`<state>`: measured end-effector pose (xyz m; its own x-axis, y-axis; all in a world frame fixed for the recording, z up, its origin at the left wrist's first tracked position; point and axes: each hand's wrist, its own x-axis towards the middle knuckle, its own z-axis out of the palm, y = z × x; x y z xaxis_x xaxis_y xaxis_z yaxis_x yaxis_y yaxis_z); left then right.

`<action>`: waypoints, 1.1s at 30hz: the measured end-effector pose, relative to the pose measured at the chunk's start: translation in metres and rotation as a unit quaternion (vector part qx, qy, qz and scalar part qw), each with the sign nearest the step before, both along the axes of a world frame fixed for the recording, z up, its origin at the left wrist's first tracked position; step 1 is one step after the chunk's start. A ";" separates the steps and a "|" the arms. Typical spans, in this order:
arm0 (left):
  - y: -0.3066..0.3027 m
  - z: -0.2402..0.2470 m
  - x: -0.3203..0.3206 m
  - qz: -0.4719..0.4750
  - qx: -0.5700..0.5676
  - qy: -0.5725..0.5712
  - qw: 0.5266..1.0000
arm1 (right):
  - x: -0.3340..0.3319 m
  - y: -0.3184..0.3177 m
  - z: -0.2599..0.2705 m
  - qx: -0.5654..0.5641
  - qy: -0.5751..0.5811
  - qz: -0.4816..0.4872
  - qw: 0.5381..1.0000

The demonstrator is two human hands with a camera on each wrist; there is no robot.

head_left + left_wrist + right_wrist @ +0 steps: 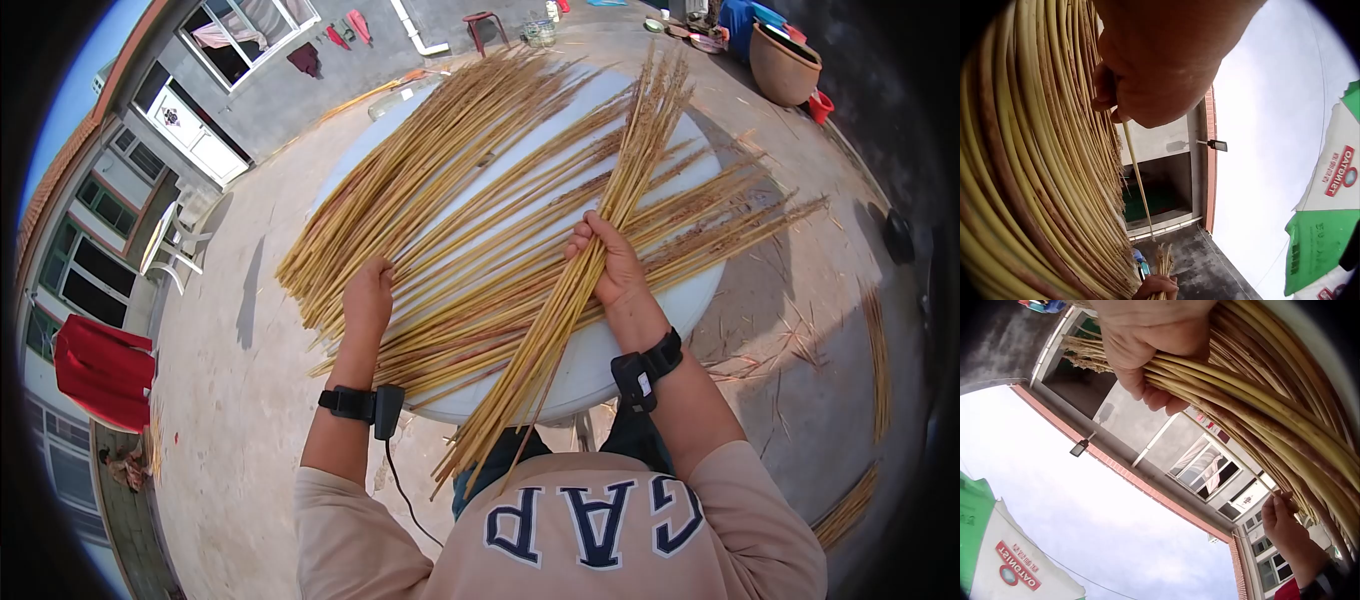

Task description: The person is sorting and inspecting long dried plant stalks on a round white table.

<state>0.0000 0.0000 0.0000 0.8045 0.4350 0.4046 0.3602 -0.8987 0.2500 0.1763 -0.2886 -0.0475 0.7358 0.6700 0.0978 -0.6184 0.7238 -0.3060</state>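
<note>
Two hands work above one round table (pixel 585 378): the left hand (pixel 369 295) pinches one stalk (pixel 1137 172), and the right hand (pixel 612 262) grips one bundle (pixel 628 180) with its fingers curled round the stems. The bundle slants across the right palm, seed heads toward the far side and cut ends toward the person's lap, to the right of the left hand. Beneath lie one dense pile (pixel 415 165), beyond the left hand, and looser stalks (pixel 445 335) between and under both hands, too many to count.

Stalks (pixel 400 180) lie across the table (pixel 590 368), a chair (pixel 160 240) to its left
</note>
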 end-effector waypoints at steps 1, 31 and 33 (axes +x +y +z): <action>-0.008 0.009 -0.002 -0.017 -0.054 -0.019 0.998 | 0.000 0.000 0.000 -0.007 0.003 -0.009 1.000; -0.138 0.039 -0.099 -0.343 -0.309 0.135 0.876 | -0.008 -0.009 0.052 0.022 0.017 -0.060 0.998; -0.140 0.043 -0.104 -0.345 -0.325 0.140 0.869 | -0.014 -0.020 0.084 0.020 -0.021 -0.073 0.997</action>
<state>-0.1041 -0.1401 0.0433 0.9918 -0.1275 -0.0003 -0.0803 -0.6264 0.7754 0.1628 -0.3081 0.0363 0.8196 0.5512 0.1564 -0.4928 0.8174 -0.2983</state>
